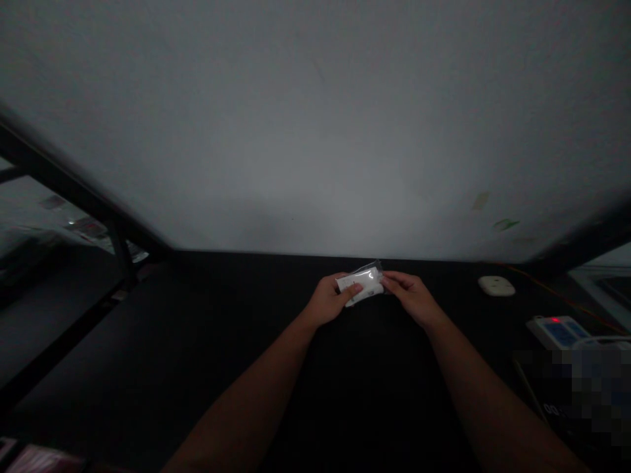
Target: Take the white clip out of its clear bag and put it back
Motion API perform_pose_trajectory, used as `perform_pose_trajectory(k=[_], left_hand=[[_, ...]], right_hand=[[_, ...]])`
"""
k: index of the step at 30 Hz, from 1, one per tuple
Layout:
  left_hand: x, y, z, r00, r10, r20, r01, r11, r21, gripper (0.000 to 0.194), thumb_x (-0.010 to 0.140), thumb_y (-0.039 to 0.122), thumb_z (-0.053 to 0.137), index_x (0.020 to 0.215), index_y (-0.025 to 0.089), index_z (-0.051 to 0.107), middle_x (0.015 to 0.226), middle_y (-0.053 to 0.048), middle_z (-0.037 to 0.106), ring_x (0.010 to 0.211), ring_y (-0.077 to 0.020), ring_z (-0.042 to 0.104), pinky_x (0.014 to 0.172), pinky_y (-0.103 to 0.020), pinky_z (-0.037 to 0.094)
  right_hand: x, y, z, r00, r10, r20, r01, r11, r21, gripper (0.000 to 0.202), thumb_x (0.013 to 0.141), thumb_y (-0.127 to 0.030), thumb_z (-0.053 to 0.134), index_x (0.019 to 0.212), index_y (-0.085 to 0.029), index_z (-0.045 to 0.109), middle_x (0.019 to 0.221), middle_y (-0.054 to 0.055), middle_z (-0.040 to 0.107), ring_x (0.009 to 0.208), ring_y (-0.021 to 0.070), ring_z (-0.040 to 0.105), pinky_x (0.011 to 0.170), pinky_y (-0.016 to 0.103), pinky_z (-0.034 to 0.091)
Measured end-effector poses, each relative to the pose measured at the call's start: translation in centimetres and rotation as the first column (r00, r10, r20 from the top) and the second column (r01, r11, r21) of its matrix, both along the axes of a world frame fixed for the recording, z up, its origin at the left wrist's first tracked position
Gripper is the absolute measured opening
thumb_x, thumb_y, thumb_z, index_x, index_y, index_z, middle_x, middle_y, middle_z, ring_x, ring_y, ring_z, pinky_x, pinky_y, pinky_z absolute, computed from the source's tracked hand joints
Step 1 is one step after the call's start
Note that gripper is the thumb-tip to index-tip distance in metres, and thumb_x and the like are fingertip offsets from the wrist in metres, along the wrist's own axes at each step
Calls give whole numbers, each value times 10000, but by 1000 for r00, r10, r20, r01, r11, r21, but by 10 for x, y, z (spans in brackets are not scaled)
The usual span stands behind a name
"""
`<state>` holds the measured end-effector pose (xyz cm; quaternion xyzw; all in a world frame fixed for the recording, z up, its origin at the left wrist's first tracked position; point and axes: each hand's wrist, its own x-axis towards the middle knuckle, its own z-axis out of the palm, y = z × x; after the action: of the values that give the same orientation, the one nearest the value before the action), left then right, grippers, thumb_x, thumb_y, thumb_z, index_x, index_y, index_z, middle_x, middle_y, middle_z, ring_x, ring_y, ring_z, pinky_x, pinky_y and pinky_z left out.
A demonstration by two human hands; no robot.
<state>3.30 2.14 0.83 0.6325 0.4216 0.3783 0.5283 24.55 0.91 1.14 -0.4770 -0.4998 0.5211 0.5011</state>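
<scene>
The pale wall (315,131) rises behind the black desk (207,328), whose far edge meets its foot; a dark frame (116,236) bounds the left side. Both forearms reach forward over the bare middle, a placement that probably leaves the hands room on either side. The left hand (328,299) grips the near-left part of the packet, thumb laid across its upper face, apparently to keep it flat and steady. The right hand (407,292) is closed narrowly in a pinch at the packet's right end, seemingly because that thin margin offers little to grasp. At far right, a blue-and-white box (562,332) sits well apart from the hands, presumably out of their way. The clear packet (363,284) with white contents lies tilted between the two hands; whether it touches the desk cannot be told. Smaller still, a white rounded piece (496,286) rests near the wall, and a red light (555,320) glows on the box.
</scene>
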Motion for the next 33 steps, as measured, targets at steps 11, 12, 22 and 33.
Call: perform_pose_trajectory(k=[11, 12, 22, 33], left_hand=[[2, 2, -6, 984, 99, -146, -85, 991, 103, 372, 742, 506, 759, 874, 168, 679, 719, 1, 661, 612, -142, 592, 552, -238, 428], [2, 2, -6, 983, 105, -149, -92, 992, 88, 381, 744, 511, 755, 885, 167, 674, 692, 12, 642, 573, -128, 571, 523, -228, 413], [5, 0, -3, 993, 99, -72, -97, 995, 21, 371, 731, 476, 774, 858, 158, 633, 655, 28, 609, 472, -80, 530, 427, -184, 388], [5, 0, -5, 990, 114, -80, -112, 993, 25, 372, 763, 494, 746, 876, 158, 633, 652, 26, 616, 464, -82, 541, 428, -184, 401]], right_hand=[[6, 1, 0, 1000, 19, 17, -19, 1000, 5, 311, 657, -445, 819, 901, -255, 791, 811, 16, 756, 635, 149, 571, 570, 276, 411], [7, 1, -1, 999, 21, 31, -22, 1000, 5, 323, 669, -447, 810, 922, -247, 789, 817, 19, 756, 624, 142, 559, 561, 272, 400], [8, 1, -5, 998, 57, -20, -57, 998, 4, 316, 668, -449, 824, 912, -253, 778, 902, 34, 768, 805, 192, 656, 761, 331, 491], [11, 3, -10, 987, 13, 162, -24, 998, 63, 449, 801, -531, 670, 1111, -221, 766, 697, 27, 696, 627, 161, 545, 581, 294, 409]])
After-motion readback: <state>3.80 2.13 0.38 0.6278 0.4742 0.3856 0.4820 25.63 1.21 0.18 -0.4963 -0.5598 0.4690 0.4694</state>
